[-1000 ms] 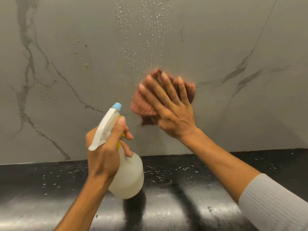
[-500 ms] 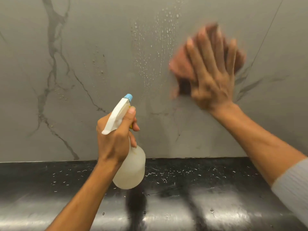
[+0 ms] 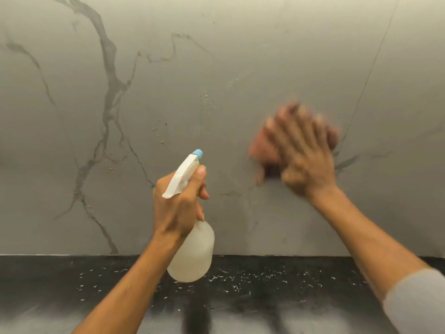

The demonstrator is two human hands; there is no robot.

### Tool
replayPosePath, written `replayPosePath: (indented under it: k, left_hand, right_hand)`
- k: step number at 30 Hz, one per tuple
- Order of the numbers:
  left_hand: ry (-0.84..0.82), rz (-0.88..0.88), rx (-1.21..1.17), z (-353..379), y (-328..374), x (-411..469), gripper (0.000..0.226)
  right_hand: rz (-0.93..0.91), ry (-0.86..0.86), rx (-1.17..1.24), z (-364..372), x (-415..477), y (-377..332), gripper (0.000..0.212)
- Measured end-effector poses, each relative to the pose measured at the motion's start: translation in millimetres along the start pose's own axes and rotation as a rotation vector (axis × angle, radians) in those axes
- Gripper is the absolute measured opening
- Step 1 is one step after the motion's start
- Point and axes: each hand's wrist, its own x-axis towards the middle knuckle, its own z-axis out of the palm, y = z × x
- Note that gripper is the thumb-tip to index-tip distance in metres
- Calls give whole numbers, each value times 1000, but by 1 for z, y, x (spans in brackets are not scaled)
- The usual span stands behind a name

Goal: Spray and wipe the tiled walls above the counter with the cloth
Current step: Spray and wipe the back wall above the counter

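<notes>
Wall (image 3: 240, 56) is one big grey marble-look surface with dark veins, and it meets the black speckled counter (image 3: 289, 280) in a straight edge running left to right below both hands. Loads of bare wall above and left of the fingers, so plenty of room to sweep. A thin dark joint line runs up the wall just right of the right hand's fingertips.

Right hand (image 3: 303, 160) is pretty blurred, fingers spread flat and pointing up, pressing the pinkish cloth (image 3: 262, 148) against the wall. Cloth sticks out left of the fingers and a bit past them on the right.

Left hand (image 3: 178, 203) is clenched round the neck of the spray bottle (image 3: 192, 251), held clear of the counter. Bottle's long axis is roughly upright, leaning a little, blue nozzle tip (image 3: 198, 153) aimed up-right at the wall, a finger lying along the white head. A few droplets (image 3: 208, 100) cling above the nozzle.
</notes>
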Motion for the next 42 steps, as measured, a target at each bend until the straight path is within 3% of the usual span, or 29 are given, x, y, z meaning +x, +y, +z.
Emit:
replayPosePath:
  k: [2, 4, 6, 9, 11, 14, 17, 19, 22, 25, 27, 29, 33, 35, 39, 42]
  left_hand:
    - [26, 33, 0, 4, 11, 10, 39]
    - [64, 69, -6, 7, 21, 20, 37]
    - [98, 91, -29, 8, 26, 27, 35]
    - [108, 108, -31, 8, 27, 27, 36]
    - [85, 102, -21, 8, 27, 25, 38]
    - [74, 81, -42, 3, 31, 25, 40]
    - [105, 84, -57, -1, 38, 30, 41]
    - [130, 94, -59, -3, 40, 32, 41]
    - [181, 118, -52, -10, 39, 36, 38]
    - [198, 136, -48, -16, 39, 37, 36]
    - [174, 127, -38, -22, 41, 39, 37]
    - [150, 115, -21, -28, 41, 42, 39]
    - [144, 96, -9, -33, 36, 42, 41]
    - [154, 85, -3, -31, 29, 39, 41]
    - [164, 67, 13, -27, 14, 33, 40]
    - [132, 44, 18, -21, -4, 23, 37]
  right_hand:
    - [298, 228, 1, -8, 87, 5, 57]
    - [437, 335, 23, -11, 141, -15, 58]
    - [220, 264, 88, -3, 133, -46, 61]
    - [-298, -82, 24, 1, 41, -73, 63]
    - [-427, -231, -18, -9, -5, -53, 65]
    - [-221, -156, -26, -27, 15, 4, 71]
    - [221, 125, -25, -42, 121, 25, 68]
    - [347, 266, 34, -43, 185, 3, 59]
    - [32, 218, 104, -25, 190, -51, 65]
    - [-361, -51, 14, -10, 107, -83, 69]
    - [-506, -185, -20, -12, 60, -68, 70]
    - [-504, -191, -25, -20, 59, -36, 69]
    - [-17, 86, 3, -35, 164, -13, 71]
    - [69, 207, 26, -34, 205, -32, 62]
    - [-237, 180, 135, -5, 156, -74, 50]
    - [-396, -53, 71, 23, 43, -94, 51]
